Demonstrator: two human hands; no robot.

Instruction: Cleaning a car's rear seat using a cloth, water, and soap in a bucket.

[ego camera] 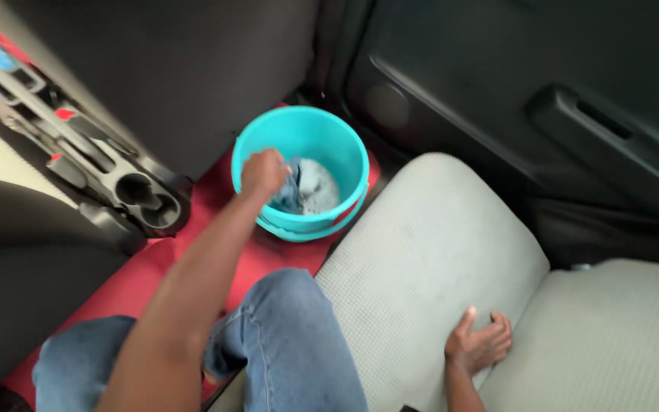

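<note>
A teal bucket (351,157) stands on the red floor mat (160,265) of a car, behind the front seat. Soapy grey water and a blue cloth (290,194) lie inside it. My left hand (263,172) reaches over the bucket's near rim and is closed on the top of the cloth. My right hand (480,344) rests flat on the grey fabric seat cushion (429,252), fingers spread, holding nothing. My knees in blue jeans (291,343) sit between the two arms.
A black centre console with two cup holders (145,197) lies left of the bucket. The dark front seat back (177,69) rises behind it. A black door panel with a handle recess (573,114) fills the upper right.
</note>
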